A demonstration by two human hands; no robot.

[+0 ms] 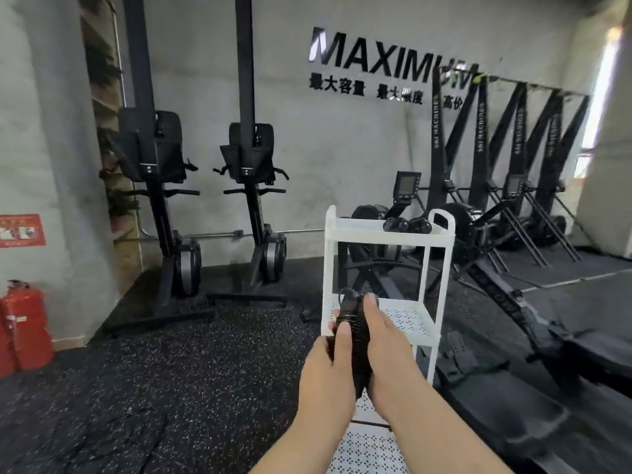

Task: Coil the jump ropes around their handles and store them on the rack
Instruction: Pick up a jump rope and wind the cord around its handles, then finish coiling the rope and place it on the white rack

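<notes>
A black jump rope [357, 340], coiled tightly around its handles, stands nearly upright between my two hands in front of the white rack [390, 238]. My left hand [328, 364] grips the bundle from the left, thumb across its front. Fingers of my right hand [386, 350] curl round its right side, with the thumb up near the top end. The lower end of the bundle is hidden between my palms. Two more coiled black jump ropes [407, 225] lie on the rack's top shelf at the right.
The rack has perforated middle and lower shelves just behind and below my hands. Upright black ski machines [249, 186] stand at the back left, rowing machines [478, 227] at the right. Red fire extinguishers [24, 330] stand by the left wall. The floor is speckled black rubber.
</notes>
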